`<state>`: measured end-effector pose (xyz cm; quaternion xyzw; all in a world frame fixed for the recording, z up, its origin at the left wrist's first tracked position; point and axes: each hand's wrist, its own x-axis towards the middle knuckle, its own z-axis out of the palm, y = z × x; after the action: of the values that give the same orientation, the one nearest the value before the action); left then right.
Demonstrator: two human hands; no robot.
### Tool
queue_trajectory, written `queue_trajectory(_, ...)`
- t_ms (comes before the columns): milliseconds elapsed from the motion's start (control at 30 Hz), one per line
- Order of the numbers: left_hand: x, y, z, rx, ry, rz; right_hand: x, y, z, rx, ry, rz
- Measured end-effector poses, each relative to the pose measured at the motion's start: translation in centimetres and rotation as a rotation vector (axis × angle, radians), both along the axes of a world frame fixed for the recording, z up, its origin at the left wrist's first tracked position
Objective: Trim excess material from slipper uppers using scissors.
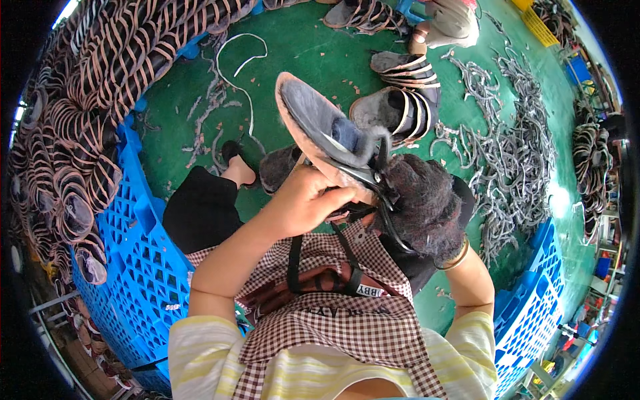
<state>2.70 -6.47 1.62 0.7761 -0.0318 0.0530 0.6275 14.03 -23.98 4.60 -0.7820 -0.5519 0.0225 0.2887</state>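
My left hand (pixel 309 202) is closed round the tan edge of a grey fleece-lined shoe upper (pixel 323 119), tilted up in front of me. A grey fleece strip (pixel 371 148) curls off its near right end. My right hand, in a fuzzy dark glove (pixel 423 200) coated with lint, is closed beside that end. It grips what look like black scissors (pixel 381 183), their blades against the upper's edge. The glove hides my right fingers. Between my arms hangs a checked apron (pixel 333 333).
Long rows of similar uppers (pixel 93 127) lie at the left, beside a blue plastic crate wall (pixel 147 247). More uppers (pixel 393 110) rest on the green floor ahead. Grey offcut strips (pixel 513 153) heap up at the right, near another blue crate (pixel 533 307). A person's leg (pixel 450 23) shows at the top.
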Motion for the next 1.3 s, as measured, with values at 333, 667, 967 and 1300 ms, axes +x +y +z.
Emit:
queue_trajectory(333,2.2,7.7,-0.2,-0.011,0.322,0.458,-2.2,0.3,-2.6,-0.026,-0.15,-0.104)
queue_trajectory(667,-1.2,6.1,-1.9,-0.842,0.152,0.322,-3.3,0.4,-3.5,0.033,-0.075,-0.108)
queue_trajectory(967,-1.9,5.5,-1.2,-0.982,0.068,0.167,-2.1,-0.4,-3.5,0.072,-0.079,0.0)
queue_trajectory(1300,-2.5,5.1,-2.0,-0.849,0.187,0.121,-2.1,0.4,-2.6,0.045,0.006,-0.021)
